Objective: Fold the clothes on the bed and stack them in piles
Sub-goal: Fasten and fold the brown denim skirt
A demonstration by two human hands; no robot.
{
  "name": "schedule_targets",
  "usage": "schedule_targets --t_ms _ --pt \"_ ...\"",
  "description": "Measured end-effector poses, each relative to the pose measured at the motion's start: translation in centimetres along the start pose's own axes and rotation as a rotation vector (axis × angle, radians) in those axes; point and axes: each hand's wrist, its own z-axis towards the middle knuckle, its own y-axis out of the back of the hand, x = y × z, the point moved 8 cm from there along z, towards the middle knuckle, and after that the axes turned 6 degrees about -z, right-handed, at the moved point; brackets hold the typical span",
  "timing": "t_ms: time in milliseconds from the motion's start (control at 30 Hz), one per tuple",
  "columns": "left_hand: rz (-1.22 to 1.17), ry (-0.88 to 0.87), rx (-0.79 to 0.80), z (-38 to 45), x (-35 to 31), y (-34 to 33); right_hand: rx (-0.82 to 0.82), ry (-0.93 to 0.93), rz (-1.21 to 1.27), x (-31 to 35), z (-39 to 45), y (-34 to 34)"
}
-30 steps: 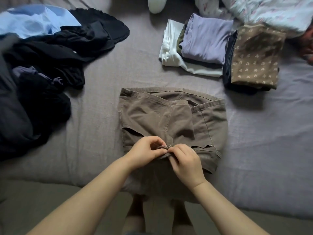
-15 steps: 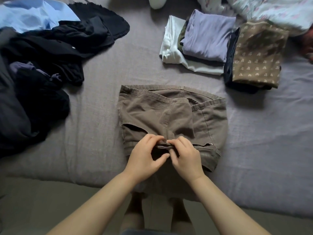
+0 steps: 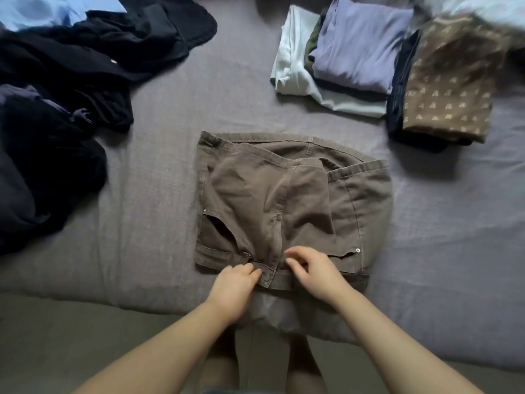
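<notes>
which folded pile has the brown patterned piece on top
The right-hand pile, nearest the bed's right side. The left pile beside it is topped by a plain lilac garment.

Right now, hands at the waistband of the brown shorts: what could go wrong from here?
1. The brown shorts lie bunched, one panel flapped over the middle; folding now may lock in creases.
2. The left hand pinches the waistband by the snap button while the right hand hovers loosely curled; a one-sided pull could skew them.
3. Their near edge sits at the bed edge and could slide off.
</notes>
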Motion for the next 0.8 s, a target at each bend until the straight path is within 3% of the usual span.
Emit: schedule_targets --t_ms 33,100,200,267,367,433,600,733,800 --pt "0.029 0.032 0.067 0.2 0.1 -0.5 -0.039 -0.026 -0.015 -0.5 0.9 0.3" --pt "0.034 0.109 0.028 1.3 -0.4 0.9 -0.055 -0.059 -0.013 -0.7 2.7 0.0" --pt "-0.089 0.154 -0.321 4.0 -0.7 6.1 -0.151 -0.128 0.080 -0.4 5.1 -0.3" --pt "-0.167 0.093 -0.464 6.0 -0.3 7.9 -0.234 -0.176 0.228 -0.5 6.1 -0.6" --pt "-0.297 0.067 -0.256 9.9 1.5 7.1 -0.328 -0.253 0.449 -1.3 7.0 -0.9" --pt "-0.360 0.044 -0.170 11.1 3.1 5.9 -0.372 -0.292 0.449 -1.8 7.5 -0.9" --pt "-0.559 -0.094 -0.171 11.0 5.4 4.8 -0.369 -0.284 0.204 -1.8 8.0 -0.9" --pt "-0.669 -0.039 -0.206 12.1 6.7 5.2 -0.321 -0.269 0.117 -1.7 8.5 -0.9" --pt "-0.692 -0.026 -0.169 12.5 7.1 5.2 -0.373 -0.291 0.089 -1.4 8.7 -0.6"
